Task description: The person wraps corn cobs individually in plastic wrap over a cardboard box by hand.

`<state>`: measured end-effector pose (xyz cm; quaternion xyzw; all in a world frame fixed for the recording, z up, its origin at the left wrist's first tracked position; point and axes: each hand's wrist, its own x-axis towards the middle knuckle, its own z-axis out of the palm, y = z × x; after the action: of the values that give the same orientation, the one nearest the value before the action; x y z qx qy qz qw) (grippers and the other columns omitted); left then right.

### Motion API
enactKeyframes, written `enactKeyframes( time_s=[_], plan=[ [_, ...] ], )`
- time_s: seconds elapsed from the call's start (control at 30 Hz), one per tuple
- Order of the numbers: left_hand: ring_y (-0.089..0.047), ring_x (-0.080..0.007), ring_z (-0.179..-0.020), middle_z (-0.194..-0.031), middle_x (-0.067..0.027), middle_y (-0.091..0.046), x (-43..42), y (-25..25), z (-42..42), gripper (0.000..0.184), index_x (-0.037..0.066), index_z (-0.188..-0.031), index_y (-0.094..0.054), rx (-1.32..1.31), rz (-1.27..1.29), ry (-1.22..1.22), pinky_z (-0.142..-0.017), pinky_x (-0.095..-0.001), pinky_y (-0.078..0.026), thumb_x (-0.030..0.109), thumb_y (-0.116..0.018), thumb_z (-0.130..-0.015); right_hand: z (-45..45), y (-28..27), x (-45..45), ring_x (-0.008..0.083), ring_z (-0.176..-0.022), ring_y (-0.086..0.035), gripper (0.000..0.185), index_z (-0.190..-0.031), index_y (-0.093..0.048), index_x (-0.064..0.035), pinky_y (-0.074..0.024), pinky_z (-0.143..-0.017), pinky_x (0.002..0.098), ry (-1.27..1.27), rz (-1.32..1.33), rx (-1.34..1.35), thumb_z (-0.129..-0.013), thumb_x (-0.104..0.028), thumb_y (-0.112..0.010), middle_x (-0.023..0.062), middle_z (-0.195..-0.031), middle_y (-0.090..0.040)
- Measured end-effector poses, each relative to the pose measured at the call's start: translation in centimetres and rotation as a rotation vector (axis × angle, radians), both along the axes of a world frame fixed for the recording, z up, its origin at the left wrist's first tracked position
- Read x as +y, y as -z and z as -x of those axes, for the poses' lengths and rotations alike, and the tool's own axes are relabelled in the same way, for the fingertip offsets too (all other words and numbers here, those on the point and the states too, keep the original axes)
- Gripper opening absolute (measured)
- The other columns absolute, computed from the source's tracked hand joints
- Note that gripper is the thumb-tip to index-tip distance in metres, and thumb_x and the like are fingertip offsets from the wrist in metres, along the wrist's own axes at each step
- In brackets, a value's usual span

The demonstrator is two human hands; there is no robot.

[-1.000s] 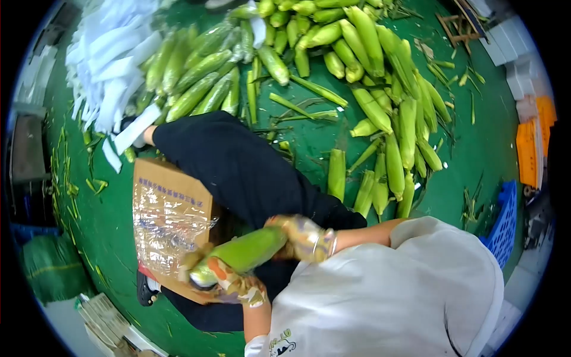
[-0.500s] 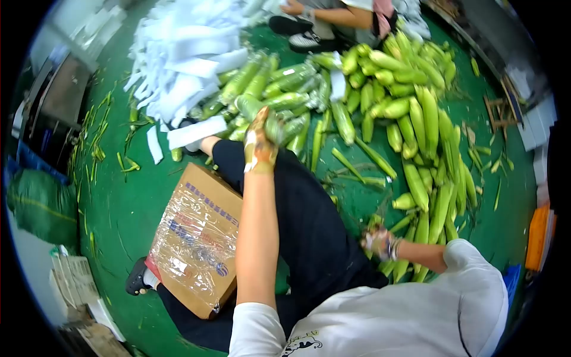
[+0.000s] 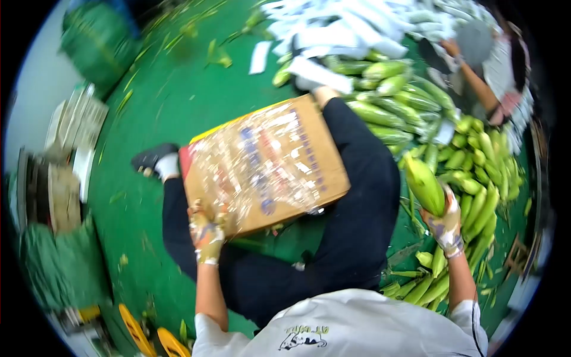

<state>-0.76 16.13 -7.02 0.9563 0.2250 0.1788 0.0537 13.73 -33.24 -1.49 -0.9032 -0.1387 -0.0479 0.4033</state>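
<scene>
The right hand [image 3: 443, 223] grasps the corn [image 3: 423, 184] round its lower end, pointed tip up, just beside the pile [image 3: 482, 214]. The left hand [image 3: 207, 232] is at the near corner of the box [image 3: 264, 166] — whether its fingers grip, I cannot tell. The corn looks firm and moderately heavy, its smooth husk perhaps a little slippery; the thick middle should give the surest hold — the leafy tip might bend or tear.

The green floor [image 3: 143, 229] spreads wide, brightly lit.
</scene>
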Motion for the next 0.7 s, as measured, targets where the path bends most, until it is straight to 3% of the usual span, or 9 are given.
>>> enactKeyframes(
  time_s=[0.07, 0.1, 0.13, 0.23, 0.33, 0.43, 0.57, 0.6, 0.7],
  plan=[
    [-0.060, -0.0413, -0.086, -0.094, -0.0213, -0.061, -0.8, 1.8, 3.1, 0.072, -0.004, -0.110, -0.049, 0.106, -0.169, 0.105, -0.081, -0.0450, -0.048, 0.056, -0.067, -0.075, -2.2, -0.4, 9.9, 0.0246, -0.096, -0.059, 0.069, -0.132, -0.043, -0.0056, -0.0483, -0.084, 0.0346, -0.246, -0.043, -0.084, -0.074, -0.027, -0.073, 0.0150, -0.121, -0.054],
    [-0.057, -0.0408, -0.094, -0.101, -0.0229, -0.057, -2.8, -0.7, 2.1, 0.071, -0.004, -0.107, -0.047, 0.330, 0.181, -0.122, -0.078, -0.0451, -0.048, 0.055, -0.068, -0.074, -3.3, -0.5, 14.8, 0.0264, -0.105, -0.057, 0.079, -0.136, -0.040, -0.0057, -0.0469, -0.093, 0.0363, -0.373, -0.071, -0.115, -0.070, -0.023, -0.079, 0.0163, -0.129, -0.049],
    [-0.061, -0.0377, -0.084, -0.089, -0.0200, -0.061, -2.8, 0.3, 2.2, 0.065, -0.003, -0.100, -0.050, 0.279, 0.164, -0.127, -0.073, -0.0468, -0.048, 0.056, -0.065, -0.077, -3.7, -0.4, 19.9, 0.0298, -0.114, -0.053, 0.075, -0.133, -0.043, -0.0071, -0.0418, -0.099, 0.0377, -0.509, -0.148, 0.056, -0.070, -0.028, -0.078, 0.0166, -0.126, -0.052],
    [-0.062, -0.0344, -0.071, -0.071, -0.0149, -0.062, -1.7, 1.2, 2.9, 0.038, 0.004, -0.087, -0.058, 0.346, 0.141, -0.084, -0.064, -0.0450, -0.049, 0.042, -0.057, -0.086, -3.1, 3.1, 31.8, 0.0376, -0.097, -0.058, 0.059, -0.121, -0.048, -0.0053, -0.0479, -0.083, 0.0433, -0.651, -0.026, 0.020, -0.073, -0.027, -0.074, 0.0197, -0.107, -0.056],
    [-0.061, -0.0291, -0.057, -0.064, -0.0115, -0.061, 1.8, 1.7, 4.5, 0.027, 0.004, -0.082, -0.060, 0.223, 0.126, 0.162, -0.048, -0.0357, -0.045, 0.029, -0.053, -0.089, -1.9, 5.6, 34.9, 0.0375, -0.100, -0.055, 0.057, -0.120, -0.049, -0.0072, -0.0465, -0.085, 0.0425, -0.792, 0.100, -0.013, -0.072, -0.027, -0.073, 0.0206, -0.109, -0.052],
    [-0.042, -0.0118, -0.041, -0.053, 0.0003, -0.045, 3.0, -1.2, 5.3, 0.031, 0.005, -0.073, -0.055, -0.030, 1.512, -0.268, -0.037, -0.0255, -0.037, 0.032, -0.060, -0.089, -1.1, 6.4, 32.6, 0.0390, -0.099, -0.055, 0.059, -0.120, -0.051, -0.0066, -0.0465, -0.084, 0.0459, -0.862, 0.360, 0.002, -0.073, -0.033, -0.074, 0.0216, -0.112, -0.051],
    [-0.044, -0.0093, -0.043, -0.054, -0.0001, -0.047, 4.4, -0.4, 2.9, 0.023, 0.009, -0.073, -0.051, -0.783, 2.322, 0.312, -0.042, -0.0246, -0.041, 0.022, -0.052, -0.093, -1.8, 5.0, 31.8, 0.0354, -0.096, -0.059, 0.053, -0.116, -0.055, -0.0090, -0.0490, -0.080, 0.0446, -0.975, 0.434, -0.033, -0.073, -0.035, -0.073, 0.0161, -0.104, -0.056],
    [-0.052, -0.0112, -0.050, -0.064, -0.0038, -0.058, 1.3, -2.9, 0.1, 0.019, 0.003, -0.086, -0.059, -0.657, 1.413, 0.071, -0.049, -0.0234, -0.045, 0.020, -0.053, -0.093, -2.3, 4.2, 32.5, 0.0349, -0.097, -0.059, 0.054, -0.117, -0.055, -0.0097, -0.0494, -0.080, 0.0443, -1.032, 0.491, 0.022, -0.074, -0.036, -0.073, 0.0150, -0.103, -0.057],
    [-0.061, -0.0222, -0.084, -0.109, -0.0157, -0.059, 1.1, 3.2, -3.7, 0.040, 0.003, -0.119, -0.052, -0.215, 1.281, 0.277, -0.070, -0.0339, -0.051, 0.026, -0.062, -0.088, -4.4, 3.2, 33.8, 0.0357, -0.090, -0.061, 0.053, -0.116, -0.055, -0.0102, -0.0489, -0.079, 0.0440, -1.129, 0.529, -0.025, -0.073, -0.035, -0.073, 0.0154, -0.099, -0.059]
  ],
)
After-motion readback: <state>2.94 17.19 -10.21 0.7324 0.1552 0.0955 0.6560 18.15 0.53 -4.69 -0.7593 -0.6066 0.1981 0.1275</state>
